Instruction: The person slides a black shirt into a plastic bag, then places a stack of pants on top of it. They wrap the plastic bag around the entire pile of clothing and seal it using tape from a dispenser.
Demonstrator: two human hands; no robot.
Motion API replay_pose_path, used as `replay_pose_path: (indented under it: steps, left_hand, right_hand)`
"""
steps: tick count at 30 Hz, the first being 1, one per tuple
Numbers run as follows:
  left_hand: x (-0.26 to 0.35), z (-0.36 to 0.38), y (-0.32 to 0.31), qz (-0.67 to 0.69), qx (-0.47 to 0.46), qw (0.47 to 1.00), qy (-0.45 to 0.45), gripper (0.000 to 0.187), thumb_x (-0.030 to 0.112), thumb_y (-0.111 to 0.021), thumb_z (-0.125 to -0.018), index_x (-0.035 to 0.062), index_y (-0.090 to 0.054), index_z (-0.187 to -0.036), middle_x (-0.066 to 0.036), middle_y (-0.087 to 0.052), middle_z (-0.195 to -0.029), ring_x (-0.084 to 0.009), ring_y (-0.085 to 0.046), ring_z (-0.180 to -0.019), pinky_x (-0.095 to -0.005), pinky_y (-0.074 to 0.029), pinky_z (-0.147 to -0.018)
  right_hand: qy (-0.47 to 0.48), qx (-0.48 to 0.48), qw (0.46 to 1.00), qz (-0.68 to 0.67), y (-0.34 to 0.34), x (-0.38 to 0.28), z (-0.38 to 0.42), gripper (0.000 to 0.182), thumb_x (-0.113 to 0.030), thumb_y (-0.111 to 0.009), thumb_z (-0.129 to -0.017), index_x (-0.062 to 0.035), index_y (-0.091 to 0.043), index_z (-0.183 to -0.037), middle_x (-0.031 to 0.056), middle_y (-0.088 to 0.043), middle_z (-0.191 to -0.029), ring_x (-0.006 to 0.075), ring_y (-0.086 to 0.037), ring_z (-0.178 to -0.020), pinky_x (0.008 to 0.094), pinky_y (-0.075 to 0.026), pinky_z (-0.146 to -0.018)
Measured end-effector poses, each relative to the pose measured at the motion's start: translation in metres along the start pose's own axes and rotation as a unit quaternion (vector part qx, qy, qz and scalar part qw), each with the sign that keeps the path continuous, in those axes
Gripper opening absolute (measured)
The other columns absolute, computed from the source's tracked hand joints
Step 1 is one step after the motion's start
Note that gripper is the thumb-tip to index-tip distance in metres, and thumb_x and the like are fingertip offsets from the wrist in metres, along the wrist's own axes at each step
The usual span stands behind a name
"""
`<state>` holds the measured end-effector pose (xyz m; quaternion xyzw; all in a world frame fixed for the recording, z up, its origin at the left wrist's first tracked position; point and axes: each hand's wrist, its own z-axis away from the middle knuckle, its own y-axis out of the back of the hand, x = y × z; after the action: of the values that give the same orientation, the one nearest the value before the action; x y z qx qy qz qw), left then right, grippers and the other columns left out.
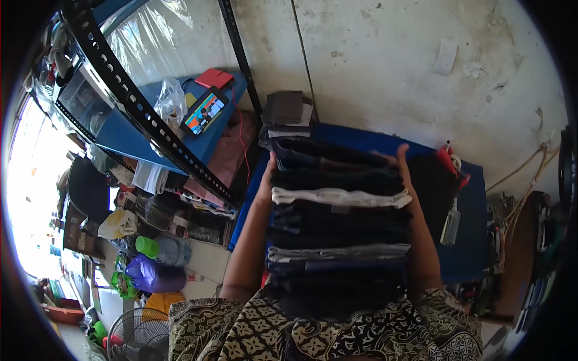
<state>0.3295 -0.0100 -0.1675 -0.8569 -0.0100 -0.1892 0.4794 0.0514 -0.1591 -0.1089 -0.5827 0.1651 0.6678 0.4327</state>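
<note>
A long stack of folded clothes (340, 219), mostly black and dark blue with a white and a grey piece among them, reaches from my chest out over the blue table (466, 253). My left hand (269, 174) presses on the stack's left side near its far end. Opposite it, my right hand (402, 162) grips the right side, thumb raised. Most of the fingers of both hands are hidden by the cloth. Just beyond the stack, a smaller pile of grey folded cloth (286, 111) lies at the table's back left corner.
A black slotted metal rack (147, 120) stands to the left, with a lit phone (206, 112) and a red box (214, 78) on its blue shelf. A dark cloth (430, 180) and a clear bottle (450, 225) are at right. A fan (141, 334) stands at lower left.
</note>
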Motion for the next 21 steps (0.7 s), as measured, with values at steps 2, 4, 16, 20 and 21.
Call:
replay_pose_path:
  steps: [2,4,16,20,21]
  left_hand:
    - [0.0,0.013,0.01,-0.34,0.432,0.833,-0.057,0.057,0.053,-0.04,-0.088,0.0016,-0.052,-0.109,-0.007,-0.059,-0.096,-0.0151,-0.056,-0.083,-0.0303,-0.046,-0.076]
    - [-0.015,0.003,-0.029,-0.482,0.389,0.779,-0.099,0.045,0.044,-0.044,-0.089,0.0018,-0.055,-0.101,-0.004,-0.058,-0.093,-0.0107,-0.051,-0.086,-0.0265,-0.041,-0.078]
    - [0.017,0.017,-0.04,-0.634,0.231,0.736,0.048,0.04,0.036,-0.059,-0.081,-0.0021,-0.058,-0.094,-0.005,-0.059,-0.084,-0.0147,-0.054,-0.082,-0.0271,-0.042,-0.075]
    - [0.013,-0.052,-0.019,-0.52,0.141,0.834,0.122,0.045,0.042,-0.048,-0.086,-0.0015,-0.058,-0.096,-0.012,-0.058,-0.093,-0.0211,-0.056,-0.088,-0.032,-0.046,-0.075]
    - [-0.003,-0.064,-0.014,-0.612,0.206,0.736,0.204,0.044,0.039,-0.053,-0.085,-0.0024,-0.059,-0.099,-0.013,-0.059,-0.098,-0.0207,-0.056,-0.093,-0.0317,-0.047,-0.075]
  right_hand:
    - [-0.051,0.014,0.998,-0.04,-0.029,-0.022,0.019,0.09,-0.074,-0.03,-0.075,0.0014,-0.045,-0.122,0.0152,-0.051,-0.117,0.024,-0.05,-0.107,0.0344,-0.039,-0.092]
    - [-0.113,0.115,0.986,-0.051,-0.009,0.0,0.017,0.086,-0.071,-0.029,-0.078,0.001,-0.044,-0.122,0.0153,-0.05,-0.119,0.0238,-0.048,-0.111,0.0361,-0.038,-0.094]
    - [-0.11,-0.421,0.9,0.0,-0.053,-0.036,0.02,0.047,-0.037,-0.038,-0.089,0.0006,-0.053,-0.114,0.0117,-0.058,-0.108,0.0187,-0.056,-0.096,0.0284,-0.044,-0.084]
    - [-0.091,-0.378,0.911,0.139,-0.09,-0.039,0.061,0.034,-0.013,-0.05,-0.088,-0.0017,-0.05,-0.12,0.01,-0.059,-0.105,0.0162,-0.056,-0.094,0.0276,-0.044,-0.084]
    - [-0.057,-0.372,0.914,0.154,-0.108,-0.046,0.071,0.032,-0.017,-0.05,-0.088,-0.0019,-0.053,-0.116,0.0089,-0.059,-0.104,0.0141,-0.056,-0.092,0.0254,-0.045,-0.081]
